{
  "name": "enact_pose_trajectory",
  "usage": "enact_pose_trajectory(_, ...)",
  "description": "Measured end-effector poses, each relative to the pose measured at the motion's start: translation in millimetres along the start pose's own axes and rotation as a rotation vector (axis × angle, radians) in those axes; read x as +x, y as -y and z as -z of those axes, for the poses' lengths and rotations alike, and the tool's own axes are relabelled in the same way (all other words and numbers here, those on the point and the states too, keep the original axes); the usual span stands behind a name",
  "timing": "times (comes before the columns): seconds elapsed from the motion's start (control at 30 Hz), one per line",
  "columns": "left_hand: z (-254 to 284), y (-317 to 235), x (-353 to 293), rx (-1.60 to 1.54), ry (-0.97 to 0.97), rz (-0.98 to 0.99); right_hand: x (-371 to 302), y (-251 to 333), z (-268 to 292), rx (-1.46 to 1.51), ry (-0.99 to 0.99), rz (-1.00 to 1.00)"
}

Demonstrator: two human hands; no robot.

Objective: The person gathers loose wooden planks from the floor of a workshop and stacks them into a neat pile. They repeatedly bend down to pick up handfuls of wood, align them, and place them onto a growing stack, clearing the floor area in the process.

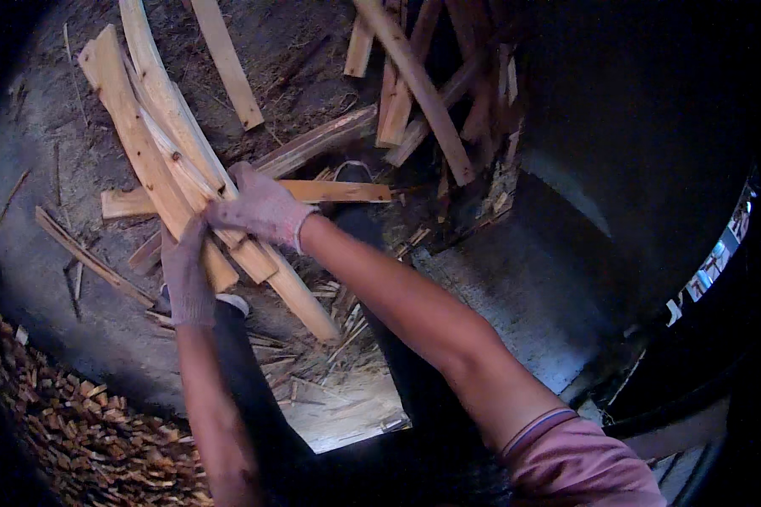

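"Where could a hand pass around the plank bundle (pixel 177 160)?"

"Left of it, over the dirt floor (pixel 25 237), though a split stick (pixel 93 256) lies across part of that ground. Right of its far end there's a narrow gap before a loose plank (pixel 228 63)."

"And underneath?"

"Blocked: an orange board (pixel 342 192) and a rough beam (pixel 321 142) cross below the bundle."

"What about its nearer half?"

"The left hand (pixel 186 270) and right hand (pixel 262 205) take up both sides. Well right of the bundle's far end, a jumbled plank pile (pixel 423 93) bars the way."
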State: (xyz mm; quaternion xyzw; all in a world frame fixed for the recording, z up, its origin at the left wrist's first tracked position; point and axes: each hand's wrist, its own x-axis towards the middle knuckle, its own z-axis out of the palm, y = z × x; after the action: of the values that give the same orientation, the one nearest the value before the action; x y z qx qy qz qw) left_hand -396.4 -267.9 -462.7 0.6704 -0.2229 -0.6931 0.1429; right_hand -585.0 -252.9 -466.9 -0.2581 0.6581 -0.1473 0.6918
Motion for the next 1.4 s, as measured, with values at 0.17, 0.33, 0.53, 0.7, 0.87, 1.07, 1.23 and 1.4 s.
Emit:
enact_pose_trajectory(0.17,-27,35,45,0.171,0.004,-0.166,24,-32,66,-0.578,-0.207,-0.004)
enact_pose_trajectory(0.33,-34,82,73,0.759,-0.116,-0.227,29,-63,183,-0.78,-0.904,-0.144)
enact_pose_trajectory(0.53,-75,75,36,0.918,-0.215,-0.505,33,-139,224,-0.48,-0.721,-0.333)
enact_pose_trajectory(0.7,-127,27,-5,0.438,0.239,-0.126,-23,-150,110,-0.341,-0.91,-0.18)
enact_pose_trajectory(0.87,-127,39,19,0.268,0.391,-0.088,-73,-110,16,-0.336,-0.491,0.281)
enact_pose_trajectory(1.07,-70,19,21,-0.088,0.028,0.003,11,-108,149,-0.488,-0.734,-0.248)
enact_pose_trajectory(1.23,-44,46,58,0.193,-0.07,-0.197,56,-129,195,-0.429,-0.788,-0.183)
enact_pose_trajectory(1.4,-47,48,38,0.377,-0.083,-0.313,-41,-95,142,0.07,-0.202,0.061)
